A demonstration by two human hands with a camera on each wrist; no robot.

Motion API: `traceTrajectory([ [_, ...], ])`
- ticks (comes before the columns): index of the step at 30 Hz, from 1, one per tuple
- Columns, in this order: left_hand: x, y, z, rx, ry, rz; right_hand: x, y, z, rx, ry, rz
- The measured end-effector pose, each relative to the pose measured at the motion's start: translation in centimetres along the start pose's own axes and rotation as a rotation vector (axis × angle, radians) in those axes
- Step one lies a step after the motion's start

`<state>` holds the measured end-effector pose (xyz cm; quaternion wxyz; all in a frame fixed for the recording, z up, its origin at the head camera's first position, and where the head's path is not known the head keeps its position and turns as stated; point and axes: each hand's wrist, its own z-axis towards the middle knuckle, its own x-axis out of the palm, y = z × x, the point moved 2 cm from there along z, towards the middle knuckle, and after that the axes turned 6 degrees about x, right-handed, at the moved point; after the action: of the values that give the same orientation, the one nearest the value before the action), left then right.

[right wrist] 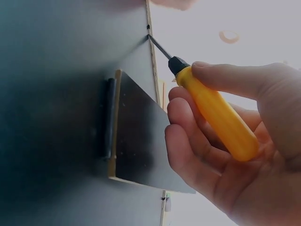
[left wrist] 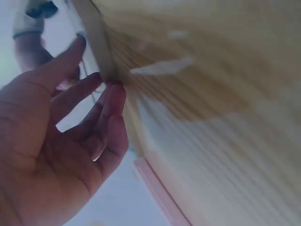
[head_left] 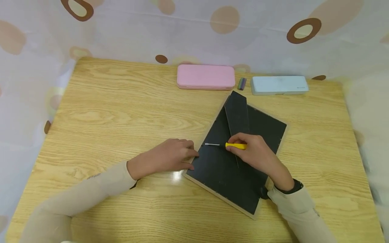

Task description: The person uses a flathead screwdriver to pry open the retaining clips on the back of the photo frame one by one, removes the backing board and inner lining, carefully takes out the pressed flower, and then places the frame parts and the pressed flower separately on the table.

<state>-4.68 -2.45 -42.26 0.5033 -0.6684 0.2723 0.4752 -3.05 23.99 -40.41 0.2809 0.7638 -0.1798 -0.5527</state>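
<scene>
A picture frame (head_left: pixel 223 184) with a black backing and a light wooden rim lies face down, turned at an angle on the table. Its black stand leg (head_left: pixel 238 113) is raised from the backing in the right wrist view. My right hand (head_left: pixel 258 152) holds a screwdriver (right wrist: pixel 216 115) by its yellow handle, thumb along one side and fingers curled round the other. The flat metal tip meets the backing's left edge, beside a small dark tab (right wrist: pixel 148 27). At that same edge, my left hand (head_left: pixel 171 155) grips the frame, thumb and forefinger over the rim, other fingers bent against its side.
Behind the frame stand a pink case (head_left: pixel 206 77) and a pale blue case (head_left: pixel 279 84), with a small striped block (head_left: pixel 241 83) between them. Wood-grained table (head_left: pixel 121 111) surrounds the frame. A patterned cloth (head_left: pixel 194 30) hangs along the table's back edge.
</scene>
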Motion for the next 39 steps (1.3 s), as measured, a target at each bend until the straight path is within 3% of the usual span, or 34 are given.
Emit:
traceTrajectory([
  [7,-0.4,2.1,1.2,-0.02,0.023,-0.101,0.5,0.2,-0.7,0.005,0.021,-0.008],
  [14,-0.5,2.9,1.9,-0.073,0.139,-0.086,1.1,0.2,-1.2,-0.011,0.018,-0.018],
  [22,-0.3,3.3,2.2,-0.053,0.231,-0.108,1.1,0.2,-1.4,-0.015,-0.019,-0.022],
  [39,-0.1,3.1,2.4,-0.103,0.267,-0.199,1.8,-0.1,-1.2,-0.035,-0.021,-0.017],
])
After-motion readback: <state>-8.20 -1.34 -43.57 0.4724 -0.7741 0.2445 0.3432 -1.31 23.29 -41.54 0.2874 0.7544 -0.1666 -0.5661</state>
